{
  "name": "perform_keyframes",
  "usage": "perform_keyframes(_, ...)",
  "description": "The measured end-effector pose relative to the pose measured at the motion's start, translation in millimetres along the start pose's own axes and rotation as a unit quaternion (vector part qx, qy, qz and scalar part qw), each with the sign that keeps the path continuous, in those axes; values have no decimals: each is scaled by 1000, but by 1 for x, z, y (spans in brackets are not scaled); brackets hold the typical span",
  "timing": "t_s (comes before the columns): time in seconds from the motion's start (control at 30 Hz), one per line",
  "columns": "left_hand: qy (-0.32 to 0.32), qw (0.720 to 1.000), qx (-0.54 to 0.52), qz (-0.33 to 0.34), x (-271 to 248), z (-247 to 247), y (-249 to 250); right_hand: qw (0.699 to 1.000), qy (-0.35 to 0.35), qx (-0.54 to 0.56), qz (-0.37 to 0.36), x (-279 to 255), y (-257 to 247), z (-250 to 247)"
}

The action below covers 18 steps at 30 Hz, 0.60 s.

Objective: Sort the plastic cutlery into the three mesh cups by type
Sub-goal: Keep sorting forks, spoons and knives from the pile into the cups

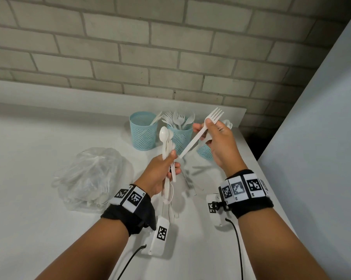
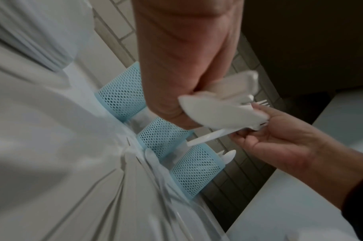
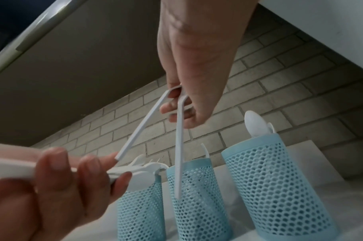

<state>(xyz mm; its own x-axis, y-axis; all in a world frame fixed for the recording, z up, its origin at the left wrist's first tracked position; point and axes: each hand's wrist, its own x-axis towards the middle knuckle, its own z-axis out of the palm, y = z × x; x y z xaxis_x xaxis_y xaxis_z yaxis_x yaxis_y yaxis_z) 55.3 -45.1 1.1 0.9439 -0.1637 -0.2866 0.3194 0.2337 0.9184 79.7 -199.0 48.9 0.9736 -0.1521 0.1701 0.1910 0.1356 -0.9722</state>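
Three light-blue mesh cups stand at the back of the white counter: the left cup (image 1: 143,132) has knives, the middle cup (image 1: 179,138) has forks, and the right cup (image 1: 204,151), with spoons, is partly hidden by my right hand. My left hand (image 1: 173,162) grips a bundle of white spoons (image 1: 164,138) upright in front of the cups. My right hand (image 1: 206,126) pinches a white fork (image 1: 195,141) with tines up, its handle end close to my left thumb. The right wrist view shows two white handles (image 3: 179,146) hanging from my right hand (image 3: 176,110).
A crumpled clear plastic bag (image 1: 93,176) with more cutlery lies on the left of the counter. A few loose white pieces (image 1: 170,207) lie on the counter under my left hand. A brick wall (image 1: 170,57) runs behind, and a pale panel (image 1: 322,138) stands to the right.
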Motion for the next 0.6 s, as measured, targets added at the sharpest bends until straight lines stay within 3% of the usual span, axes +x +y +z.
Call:
perform_keyframes(0.1,13,1000,16,3,3,-3,0,995,35,98,-4,15,-2,1)
perform_keyframes(0.37,10,997,78,28,13,-10,-3,971,120,201,-43,76,-15,18)
perform_keyframes(0.5,4,995,93,30,18,-11,-5,967,162,160,-110,101,-15,35)
perform_keyframes(0.6,4,995,91,32,20,-12,-5,974,166,97,-118,114,-3,43)
